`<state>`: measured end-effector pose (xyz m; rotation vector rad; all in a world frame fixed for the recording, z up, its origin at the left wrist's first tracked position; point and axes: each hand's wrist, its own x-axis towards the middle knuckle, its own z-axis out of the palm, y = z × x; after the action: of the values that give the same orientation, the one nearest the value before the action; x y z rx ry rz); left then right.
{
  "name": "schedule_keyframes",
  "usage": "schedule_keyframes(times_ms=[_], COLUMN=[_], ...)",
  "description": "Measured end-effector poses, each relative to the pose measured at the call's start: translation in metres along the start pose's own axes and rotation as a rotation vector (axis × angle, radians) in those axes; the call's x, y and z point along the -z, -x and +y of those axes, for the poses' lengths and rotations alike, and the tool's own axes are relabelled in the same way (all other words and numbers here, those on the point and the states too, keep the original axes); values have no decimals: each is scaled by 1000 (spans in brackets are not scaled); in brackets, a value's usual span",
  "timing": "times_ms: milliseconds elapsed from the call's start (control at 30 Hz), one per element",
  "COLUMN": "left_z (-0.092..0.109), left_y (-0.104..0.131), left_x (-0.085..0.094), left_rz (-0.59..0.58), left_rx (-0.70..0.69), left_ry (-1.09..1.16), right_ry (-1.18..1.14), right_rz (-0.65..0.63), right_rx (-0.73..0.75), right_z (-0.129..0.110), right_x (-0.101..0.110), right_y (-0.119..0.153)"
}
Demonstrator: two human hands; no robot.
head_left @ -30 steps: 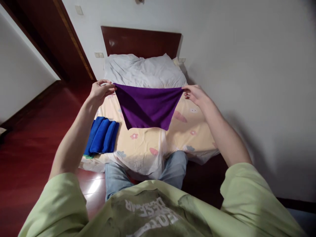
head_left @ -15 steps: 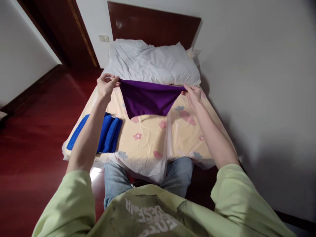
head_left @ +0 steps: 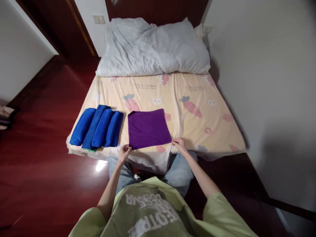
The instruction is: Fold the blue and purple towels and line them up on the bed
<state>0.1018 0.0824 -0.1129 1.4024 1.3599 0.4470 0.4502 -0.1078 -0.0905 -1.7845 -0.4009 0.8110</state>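
Observation:
A purple cloth [head_left: 149, 129] lies spread nearly flat on the bed, close to its front edge. Its near left corner is pinched by my left hand [head_left: 124, 152], fingers closed. At the near right corner my right hand [head_left: 179, 144] is closed on the cloth in the same way. The far left corner is slightly turned over. To the left of the cloth, several rolled blue towels [head_left: 101, 128] lie side by side, a narrow gap away from it.
The bed [head_left: 212, 128] wears a pale yellow sheet with carrot prints. A large white pillow [head_left: 158, 49] lies against the dark headboard [head_left: 158, 10]. A wall [head_left: 266, 82] runs along the right, and reddish floor [head_left: 44, 131] is on the left.
The purple cloth has come down from the air onto the bed and now lies flat. Both hands have moved toward my body and closer together, still holding its corners. The view has tilted downward.

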Motion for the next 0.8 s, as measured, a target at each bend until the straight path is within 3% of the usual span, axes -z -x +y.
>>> schedule_keyframes(times_ms=[100,200,433,633,733,800], left_z=[-23,-23,-5,-13,-8,7], left_y=[-1,-5,-4,13,1,-21], left_x=[-7,-1,25,54,61,59], left_rz=[15,10,-13,-186,-245,-224], left_rx=[44,-24,-50,-47,-103,-211], left_ry=[-8,-81,-118,-104,-267,-390], right_ry=[-14,-10,62,197,317,455], right_rz=[-12,0,-15,-126,-191,-150], right_rx=[-58,-15,2,-93,-71,33], right_z=[38,49,44,49,45,34], right_x=[-5,-1,15,23,24,19], right_y=[3,-4,-10,10,7,-4])
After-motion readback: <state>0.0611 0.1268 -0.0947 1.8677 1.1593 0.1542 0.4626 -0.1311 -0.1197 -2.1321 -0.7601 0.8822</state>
